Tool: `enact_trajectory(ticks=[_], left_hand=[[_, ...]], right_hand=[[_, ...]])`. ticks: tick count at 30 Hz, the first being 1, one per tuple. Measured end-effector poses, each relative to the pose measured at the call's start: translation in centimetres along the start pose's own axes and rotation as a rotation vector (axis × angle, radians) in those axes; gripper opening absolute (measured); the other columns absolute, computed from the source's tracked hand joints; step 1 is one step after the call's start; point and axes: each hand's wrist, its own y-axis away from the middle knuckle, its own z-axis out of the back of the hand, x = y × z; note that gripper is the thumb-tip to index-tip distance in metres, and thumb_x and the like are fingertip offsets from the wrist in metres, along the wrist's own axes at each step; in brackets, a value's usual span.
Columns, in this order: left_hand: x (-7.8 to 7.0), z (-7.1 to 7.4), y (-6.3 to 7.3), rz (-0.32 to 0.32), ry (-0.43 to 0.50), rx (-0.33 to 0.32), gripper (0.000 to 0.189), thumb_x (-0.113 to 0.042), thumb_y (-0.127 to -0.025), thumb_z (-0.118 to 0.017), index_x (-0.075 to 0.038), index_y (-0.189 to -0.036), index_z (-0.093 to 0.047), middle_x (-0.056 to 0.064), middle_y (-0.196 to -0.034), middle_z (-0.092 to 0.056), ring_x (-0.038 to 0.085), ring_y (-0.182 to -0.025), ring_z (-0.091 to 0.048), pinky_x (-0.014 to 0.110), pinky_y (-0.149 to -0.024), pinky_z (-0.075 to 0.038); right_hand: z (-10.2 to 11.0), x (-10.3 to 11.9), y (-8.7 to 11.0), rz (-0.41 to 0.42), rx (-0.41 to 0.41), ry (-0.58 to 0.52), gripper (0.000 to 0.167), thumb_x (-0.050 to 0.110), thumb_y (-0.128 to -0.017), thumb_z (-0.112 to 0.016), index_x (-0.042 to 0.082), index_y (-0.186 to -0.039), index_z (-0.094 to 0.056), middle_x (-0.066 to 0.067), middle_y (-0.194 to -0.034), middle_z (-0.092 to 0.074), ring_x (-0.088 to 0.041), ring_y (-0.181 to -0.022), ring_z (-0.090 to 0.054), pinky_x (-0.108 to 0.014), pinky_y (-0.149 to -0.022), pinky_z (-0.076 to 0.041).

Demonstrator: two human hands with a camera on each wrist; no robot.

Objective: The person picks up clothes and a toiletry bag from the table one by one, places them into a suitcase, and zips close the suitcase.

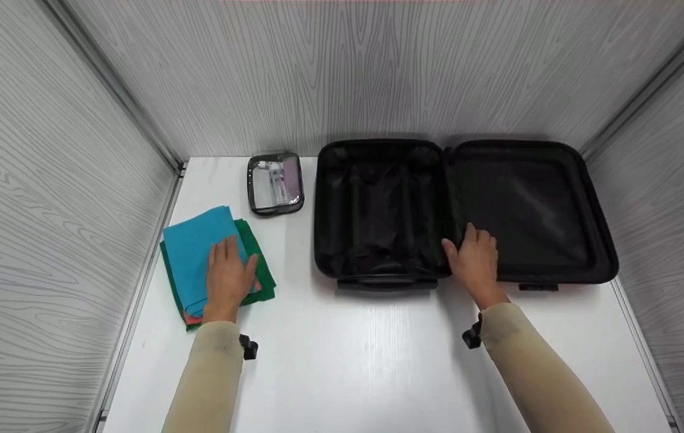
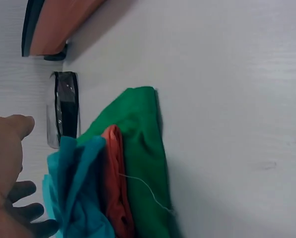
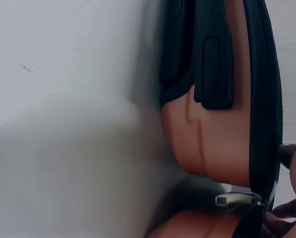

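A stack of folded cloths lies at the left of the table: a blue cloth [image 1: 195,252] on top, a red cloth [image 2: 117,188] under it, a green cloth [image 2: 143,144] at the bottom. My left hand [image 1: 231,276] is over the blue cloth with its fingers extended; the left wrist view shows it beside the pile, not gripping. An open suitcase [image 1: 387,277] with a black inside and an orange shell lies at the back right. My right hand [image 1: 475,261] is at the front of its hinge side, thumb spread from the fingers, touching the black rim [image 3: 264,124].
A clear pouch [image 1: 262,189] with black edging stands left of the suitcase, holding a small bottle [image 1: 277,183]. The suitcase lid [image 1: 516,210] lies folded out to the right. A zipper pull [image 3: 237,199] hangs near the hinge. Grey wood-grain walls [image 1: 342,78] enclose the white table [image 1: 342,361].
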Motion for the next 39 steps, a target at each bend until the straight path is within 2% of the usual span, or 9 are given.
enact_trajectory(ticks=[3, 5, 9, 12, 17, 24, 29, 39], left_hand=[[1.4, 0.1, 0.0, 0.070, -0.028, -0.050, 0.078, -0.038, -0.109, -0.055, 0.008, -0.163, -0.022, 0.034, -0.166, -0.026, 0.055, -0.157, -0.014, 0.068, -0.127, -0.012], [2.4, 0.2, 0.1, 0.138, -0.052, -0.066, 0.085, -0.045, -0.108, -0.055, 0.008, -0.164, -0.019, 0.037, -0.167, -0.021, 0.059, -0.157, -0.007, 0.076, -0.123, -0.007], [4.1, 0.1, 0.6, 0.294, -0.069, -0.009, 0.104, -0.072, -0.101, -0.045, -0.005, -0.170, -0.005, 0.034, -0.172, 0.006, 0.065, -0.152, 0.018, 0.092, -0.107, 0.005], [4.7, -0.1, 0.9, 0.342, -0.055, 0.037, 0.109, -0.085, -0.095, -0.037, -0.015, -0.171, -0.001, 0.029, -0.172, 0.017, 0.068, -0.148, 0.025, 0.096, -0.101, 0.002], [4.2, -0.6, 1.0, 0.306, -0.075, 0.032, 0.106, -0.085, -0.095, -0.038, -0.019, -0.171, -0.006, 0.028, -0.174, 0.012, 0.069, -0.151, 0.014, 0.094, -0.105, -0.009], [1.8, -1.8, 0.7, 0.238, -0.107, 0.056, 0.103, -0.083, -0.096, -0.041, -0.020, -0.171, -0.010, 0.028, -0.175, 0.008, 0.068, -0.152, 0.011, 0.092, -0.108, -0.011], [0.0, -2.8, 0.3, 0.213, -0.119, 0.084, 0.104, -0.084, -0.095, -0.040, -0.021, -0.172, -0.009, 0.027, -0.175, 0.008, 0.068, -0.152, 0.011, 0.091, -0.108, -0.012], [-2.6, -4.2, -0.1, 0.124, -0.134, 0.110, 0.100, -0.084, -0.095, -0.043, -0.025, -0.171, -0.016, 0.025, -0.176, 0.003, 0.068, -0.153, 0.006, 0.092, -0.107, -0.016]], right_hand=[[-0.3, 0.3, -0.2, -0.014, 0.006, 0.001, 0.076, 0.036, -0.108, -0.059, -0.017, -0.155, -0.034, -0.044, -0.148, -0.040, -0.057, -0.135, -0.041, -0.067, -0.113, -0.037], [-0.5, 0.4, -0.3, -0.026, 0.012, 0.002, 0.074, 0.034, -0.108, -0.059, -0.019, -0.154, -0.034, -0.044, -0.147, -0.040, -0.057, -0.135, -0.041, -0.067, -0.112, -0.038], [-1.1, 0.3, -0.4, -0.041, 0.001, 0.009, 0.067, 0.028, -0.108, -0.059, -0.020, -0.150, -0.039, -0.043, -0.143, -0.043, -0.056, -0.130, -0.044, -0.065, -0.111, -0.040], [-1.4, 0.2, -0.3, -0.040, -0.025, 0.007, 0.061, 0.023, -0.108, -0.058, -0.020, -0.149, -0.042, -0.041, -0.139, -0.046, -0.054, -0.126, -0.046, -0.064, -0.108, -0.041], [-1.6, 0.0, -0.1, -0.026, -0.051, -0.008, 0.057, 0.020, -0.108, -0.057, -0.019, -0.148, -0.044, -0.040, -0.136, -0.048, -0.053, -0.123, -0.047, -0.064, -0.107, -0.041], [-1.5, 0.0, 0.0, -0.024, -0.054, -0.008, 0.056, 0.019, -0.108, -0.057, -0.018, -0.149, -0.044, -0.039, -0.137, -0.048, -0.053, -0.125, -0.047, -0.063, -0.109, -0.041], [-1.6, 0.0, 0.1, -0.011, -0.067, -0.013, 0.056, 0.017, -0.108, -0.058, -0.018, -0.148, -0.045, -0.040, -0.137, -0.048, -0.054, -0.125, -0.047, -0.063, -0.109, -0.041], [-1.8, -0.4, 0.2, 0.021, -0.079, -0.006, 0.056, 0.017, -0.107, -0.059, -0.019, -0.148, -0.044, -0.042, -0.134, -0.049, -0.056, -0.122, -0.049, -0.063, -0.106, -0.044]])
